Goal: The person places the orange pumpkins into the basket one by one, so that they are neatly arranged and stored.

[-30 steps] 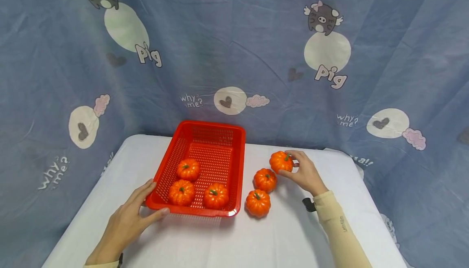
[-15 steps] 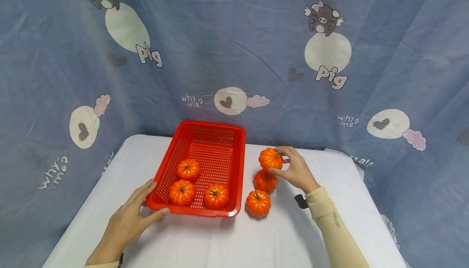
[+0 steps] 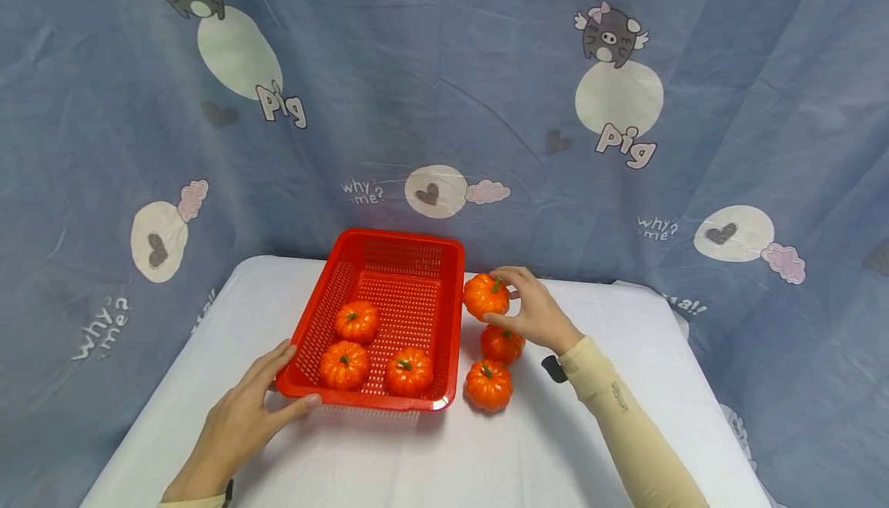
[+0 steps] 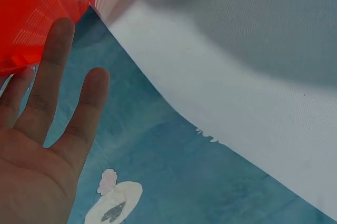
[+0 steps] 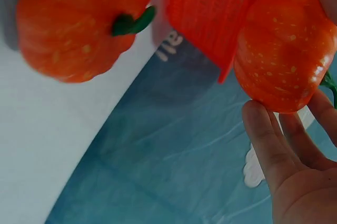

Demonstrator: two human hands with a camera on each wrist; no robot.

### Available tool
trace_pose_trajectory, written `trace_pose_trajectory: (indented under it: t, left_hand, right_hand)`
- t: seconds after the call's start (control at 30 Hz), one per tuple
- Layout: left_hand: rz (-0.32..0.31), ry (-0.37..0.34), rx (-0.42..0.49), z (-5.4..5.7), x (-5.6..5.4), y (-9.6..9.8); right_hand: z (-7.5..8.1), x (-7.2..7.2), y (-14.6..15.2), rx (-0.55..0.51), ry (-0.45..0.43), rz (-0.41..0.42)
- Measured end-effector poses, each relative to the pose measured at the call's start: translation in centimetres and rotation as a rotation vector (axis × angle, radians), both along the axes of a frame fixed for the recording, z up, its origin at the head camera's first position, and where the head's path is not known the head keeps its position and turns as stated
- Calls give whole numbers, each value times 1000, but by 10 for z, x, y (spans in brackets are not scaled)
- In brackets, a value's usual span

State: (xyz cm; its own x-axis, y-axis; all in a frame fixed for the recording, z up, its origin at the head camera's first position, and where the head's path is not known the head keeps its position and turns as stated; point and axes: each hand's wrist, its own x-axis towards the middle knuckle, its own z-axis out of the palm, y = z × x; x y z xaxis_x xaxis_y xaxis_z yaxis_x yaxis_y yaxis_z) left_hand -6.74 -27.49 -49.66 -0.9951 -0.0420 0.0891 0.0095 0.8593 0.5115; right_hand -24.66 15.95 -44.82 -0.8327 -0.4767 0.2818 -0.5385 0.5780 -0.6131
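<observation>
My right hand pinches a small orange pumpkin with a green stem, held up beside the basket's right rim. In the right wrist view the same pumpkin sits between thumb and fingertips. Below it on the cloth stand two more pumpkins, one partly hidden by the hand and another nearer me. A red plastic basket holds three pumpkins, such as the one at its front right. My left hand touches the basket's front left corner, its fingers fairly straight in the left wrist view.
A white cloth covers the table. Behind it and along both sides hangs a blue curtain with pig prints. The far edge of the basket stands close to the curtain.
My right hand has carried its pumpkin leftward and slightly away from me, from above the cloth to the basket's right rim. The left hand and basket have stayed put.
</observation>
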Motion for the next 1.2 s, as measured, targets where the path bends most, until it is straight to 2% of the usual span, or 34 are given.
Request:
trace_pose_trajectory:
  t: [0.37,0.67,1.2]
  left_hand:
    - [2,19,-5,-4,-1,-2]
    - [8,-1,-3,-2,-1,0]
    - [3,20,-4,-4,-2,-1]
  right_hand:
    - [8,-3,-33,55,39,84]
    - [16,-8,-56,140,41,102]
    - [9,-18,-95,214,52,189]
